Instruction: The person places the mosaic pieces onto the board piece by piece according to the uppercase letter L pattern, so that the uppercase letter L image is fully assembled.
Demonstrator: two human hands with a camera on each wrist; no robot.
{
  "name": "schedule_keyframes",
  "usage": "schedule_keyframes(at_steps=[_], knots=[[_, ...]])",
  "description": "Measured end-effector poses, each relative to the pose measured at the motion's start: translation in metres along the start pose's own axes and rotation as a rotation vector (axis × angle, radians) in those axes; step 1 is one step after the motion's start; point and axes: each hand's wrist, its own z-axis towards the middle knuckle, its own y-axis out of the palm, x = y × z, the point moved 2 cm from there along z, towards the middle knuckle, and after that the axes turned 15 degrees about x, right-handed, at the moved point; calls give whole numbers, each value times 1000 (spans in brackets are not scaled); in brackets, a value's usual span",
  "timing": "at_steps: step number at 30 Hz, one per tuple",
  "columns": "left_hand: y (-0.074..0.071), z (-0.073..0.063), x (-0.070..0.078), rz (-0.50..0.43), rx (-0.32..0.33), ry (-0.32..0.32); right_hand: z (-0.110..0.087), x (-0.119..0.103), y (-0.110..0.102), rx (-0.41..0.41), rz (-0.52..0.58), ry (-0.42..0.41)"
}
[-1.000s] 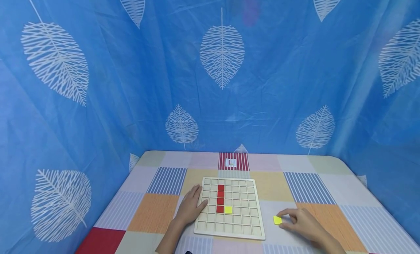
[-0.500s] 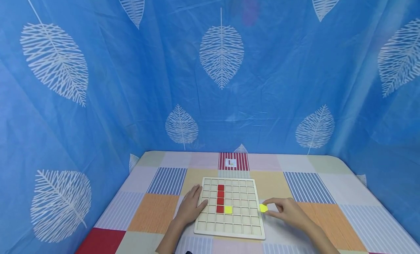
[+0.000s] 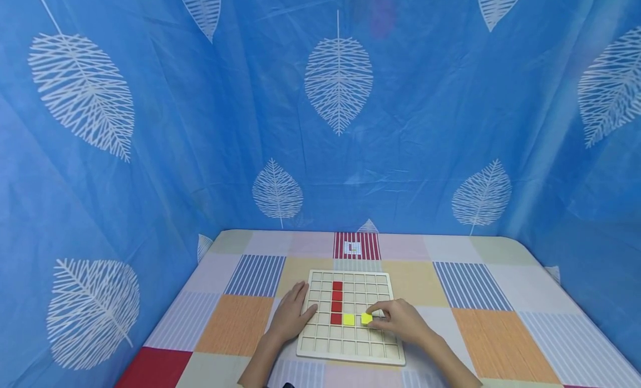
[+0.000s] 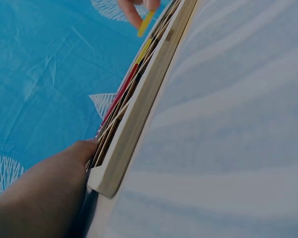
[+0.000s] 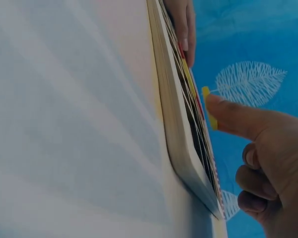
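A pale wooden grid board (image 3: 350, 349) lies on the table. Its cells hold a column of red square tiles (image 3: 337, 303), with a yellow tile (image 3: 348, 319) beside the lowest red one. My left hand (image 3: 290, 317) rests on the board's left edge, fingers extended. Between thumb and forefinger, my right hand (image 3: 403, 322) pinches a second yellow tile (image 3: 366, 319), just right of the placed yellow one. The right wrist view shows this held tile (image 5: 205, 94) edge-on, apart from the board's surface, and the other fingers (image 5: 256, 181) curled in.
A small printed card (image 3: 353, 248) with a grid and coloured squares lies behind the board. The table wears a patchwork cloth (image 3: 235, 324). Blue leaf-patterned curtains (image 3: 400, 126) enclose the back and both sides.
My right hand has carried the pinched yellow tile leftward, from the cloth right of the board to over its cells. The left hand and the board have stayed put.
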Motion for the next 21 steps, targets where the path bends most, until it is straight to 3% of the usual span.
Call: schedule_keyframes(at_steps=[11, 21], knots=[[0, 0, -1, 5, -2, -1, 2, -6, 13, 2, -77, -46], [-1, 0, -3, 2, -4, 3, 2, -6, 11, 0, -72, -26]])
